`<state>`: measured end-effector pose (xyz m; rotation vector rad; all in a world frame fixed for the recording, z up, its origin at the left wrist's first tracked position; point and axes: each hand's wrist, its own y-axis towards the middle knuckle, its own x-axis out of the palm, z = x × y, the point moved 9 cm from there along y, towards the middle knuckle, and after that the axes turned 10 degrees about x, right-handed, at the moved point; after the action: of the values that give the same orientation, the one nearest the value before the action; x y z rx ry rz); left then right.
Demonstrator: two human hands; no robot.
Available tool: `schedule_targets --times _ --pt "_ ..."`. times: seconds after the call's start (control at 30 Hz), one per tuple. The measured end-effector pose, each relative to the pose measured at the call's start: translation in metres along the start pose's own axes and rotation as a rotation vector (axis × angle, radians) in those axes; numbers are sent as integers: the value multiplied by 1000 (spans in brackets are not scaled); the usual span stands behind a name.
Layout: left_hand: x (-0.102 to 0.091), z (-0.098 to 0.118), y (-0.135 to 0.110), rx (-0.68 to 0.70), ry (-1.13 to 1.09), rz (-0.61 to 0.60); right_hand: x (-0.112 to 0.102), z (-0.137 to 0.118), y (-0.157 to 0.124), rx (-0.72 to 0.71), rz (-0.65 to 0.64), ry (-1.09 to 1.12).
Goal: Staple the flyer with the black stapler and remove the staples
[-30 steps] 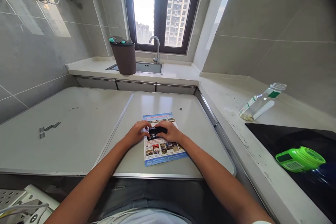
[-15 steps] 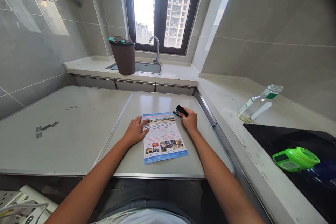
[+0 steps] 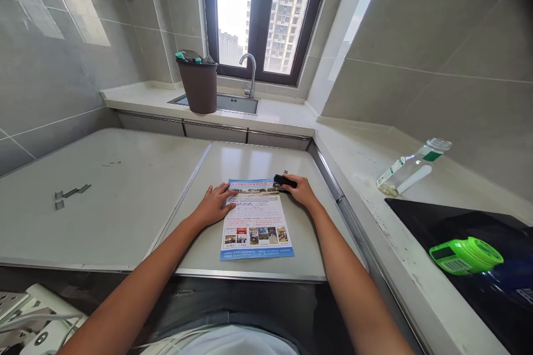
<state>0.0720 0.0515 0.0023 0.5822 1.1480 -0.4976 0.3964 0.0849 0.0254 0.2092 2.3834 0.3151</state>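
The right hand [image 3: 300,189] clamps a black stapler [image 3: 283,181] at the leaflet's [image 3: 256,222] top right corner. The left hand [image 3: 214,203] lies flat, fingers apart, on its left edge. A bottle [image 3: 410,168] lies well right of the leaflet, with a bin [image 3: 200,84] far beyond.

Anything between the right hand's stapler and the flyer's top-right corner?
Nothing visible. The stapler, held by the right hand, sits at the top-right corner of the flyer; the left hand touches its left edge.
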Motion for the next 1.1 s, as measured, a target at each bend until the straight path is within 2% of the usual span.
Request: schedule_targets --times 0.17,0.3,0.57,1.1 --pt "1 3 -1 33 -15 -7 13 -24 -10 -125 -115 -5" --pt "0 4 -1 32 -28 -7 21 -33 -13 -190 -119 -112" --pt "1 6 -1 29 -38 -29 30 -33 -14 -157 -97 -349" --pt "2 6 0 35 -63 -2 36 -44 -20 -131 -81 -463"
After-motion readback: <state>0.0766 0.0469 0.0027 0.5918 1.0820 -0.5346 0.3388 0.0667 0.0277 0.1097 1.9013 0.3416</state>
